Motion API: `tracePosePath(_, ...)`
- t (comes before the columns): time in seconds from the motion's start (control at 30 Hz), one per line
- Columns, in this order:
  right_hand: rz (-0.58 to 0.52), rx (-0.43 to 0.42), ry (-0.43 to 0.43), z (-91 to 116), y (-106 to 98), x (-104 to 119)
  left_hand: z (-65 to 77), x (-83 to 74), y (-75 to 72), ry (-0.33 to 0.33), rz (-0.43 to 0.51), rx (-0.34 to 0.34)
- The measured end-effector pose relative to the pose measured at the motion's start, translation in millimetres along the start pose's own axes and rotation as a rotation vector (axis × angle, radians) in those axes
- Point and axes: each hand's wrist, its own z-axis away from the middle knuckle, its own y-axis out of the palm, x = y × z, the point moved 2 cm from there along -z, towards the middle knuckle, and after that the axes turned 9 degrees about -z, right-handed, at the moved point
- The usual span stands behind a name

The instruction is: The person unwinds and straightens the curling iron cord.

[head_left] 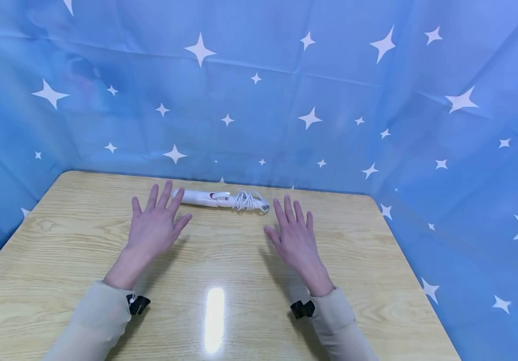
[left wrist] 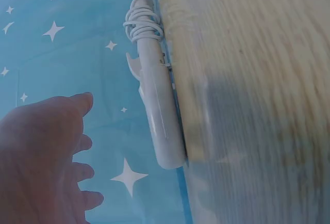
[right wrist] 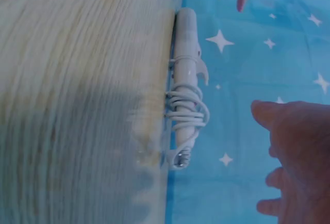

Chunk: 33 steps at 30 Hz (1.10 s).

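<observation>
A white curling iron (head_left: 201, 198) lies crosswise near the back edge of the table, with its white cord (head_left: 248, 200) wound around the right-hand part. My left hand (head_left: 154, 226) is held over the table with fingers spread, its fingertips overlapping the iron's left end in the head view. To the right of the cord, my right hand (head_left: 296, 240) hovers in the same way, fingers straight and slightly apart. Neither hand holds anything. Both wrist views show the curling iron (left wrist: 161, 110) apart from the thumb, its small lever (right wrist: 202, 71) sticking out from the side.
The light wood table (head_left: 213, 260) carries a bright reflection at its front middle. A blue cloth with white stars (head_left: 259, 130) hangs behind the table and along its sides. Each sleeve cuff has a small black device (head_left: 303, 309) at the wrist.
</observation>
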Motion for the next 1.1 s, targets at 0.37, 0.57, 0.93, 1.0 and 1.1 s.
tracePosePath(0.37, -0.048, 0.062, 0.048, -13.7, 11.2, -12.4, -15.2, 5.3, 17.3, -0.003, 0.012, 0.064)
tracePosePath(0.57, -0.069, 0.067, 0.046, -19.8, 20.3, -18.0, -23.7, 13.7, 23.4, -0.009, 0.032, 0.085)
tracePosePath(0.93, -0.148, 0.087, 0.053, -30.0, 29.9, -28.2, -34.2, 30.6, 30.8, -0.027, 0.124, 0.152)
tracePosePath(1.0, -0.17, 0.09, 0.044, -33.2, 31.6, -31.9, -36.0, 33.0, 31.9, -0.032, 0.15, 0.163)
tracePosePath(1.1, -0.255, 0.09, 0.025, -38.9, 33.8, -39.7, -38.6, 36.8, 34.4, -0.045, 0.188, 0.181)
